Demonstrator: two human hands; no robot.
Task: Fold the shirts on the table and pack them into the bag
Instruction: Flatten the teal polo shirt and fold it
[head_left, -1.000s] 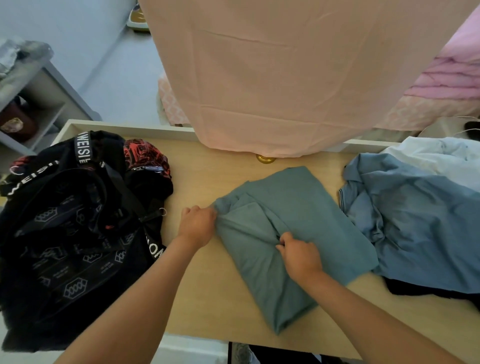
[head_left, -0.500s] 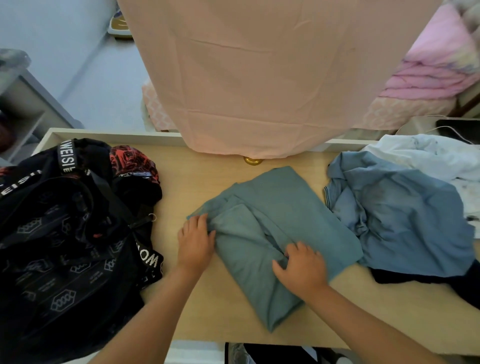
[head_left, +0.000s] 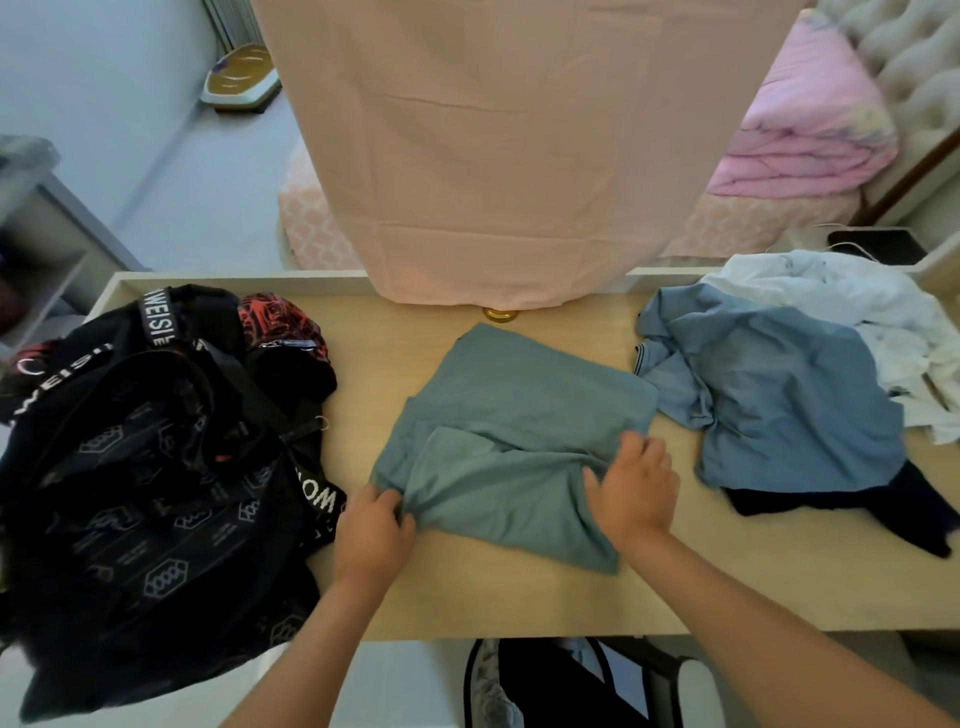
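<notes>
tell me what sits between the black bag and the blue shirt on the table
The half-folded teal shirt, left hand gripping it, right hand on it, in the head view.
</notes>
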